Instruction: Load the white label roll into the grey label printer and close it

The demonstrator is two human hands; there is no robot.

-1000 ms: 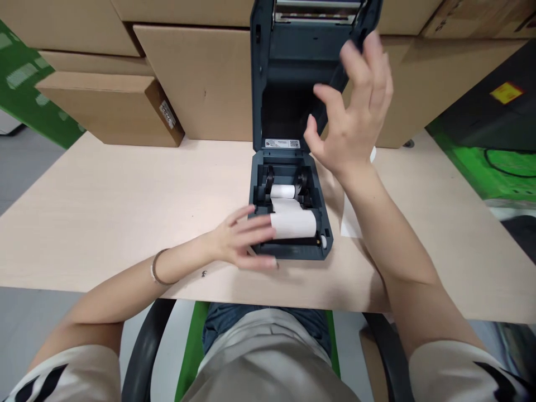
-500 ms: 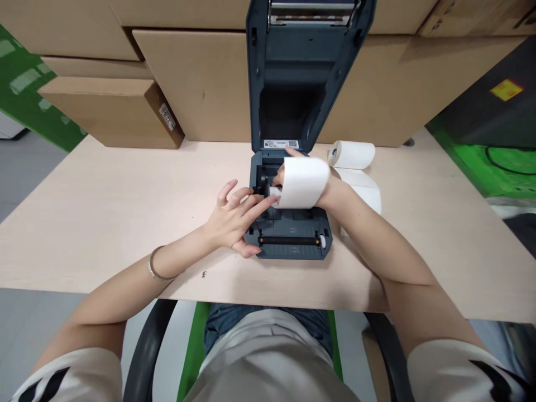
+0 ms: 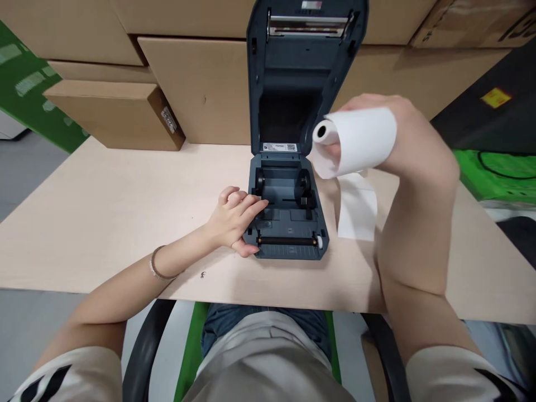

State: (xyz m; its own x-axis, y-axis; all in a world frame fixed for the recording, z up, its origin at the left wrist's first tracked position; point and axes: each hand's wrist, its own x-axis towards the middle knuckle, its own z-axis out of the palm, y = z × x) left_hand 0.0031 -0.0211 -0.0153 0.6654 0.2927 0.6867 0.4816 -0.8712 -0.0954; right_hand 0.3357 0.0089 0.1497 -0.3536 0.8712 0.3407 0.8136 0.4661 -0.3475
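Note:
A dark blue-grey label printer (image 3: 288, 218) stands on the table with its lid (image 3: 307, 61) raised, and the bay between its two black roll holders holds no roll. My left hand (image 3: 238, 218) rests with fingers apart on the printer's left edge. To the right of the lid, my right hand (image 3: 377, 103) is closed on a small white paper roll (image 3: 329, 132), lifted above the table. Loose paper from the roll curls around this hand and hides most of its fingers. Below it, a strip of white paper (image 3: 357, 209) lies on the table right of the printer.
Cardboard boxes (image 3: 192, 89) line the table's back edge behind the printer, and a flatter box (image 3: 104, 114) sits at the back left. A dark box with a yellow label (image 3: 469, 106) is at the right. The table (image 3: 125, 223) extends to both sides.
My right hand has moved up and right out of the printer bay, carrying the paper roll. My left fingers have drawn back slightly from the bay, and the hand stays on the printer's edge.

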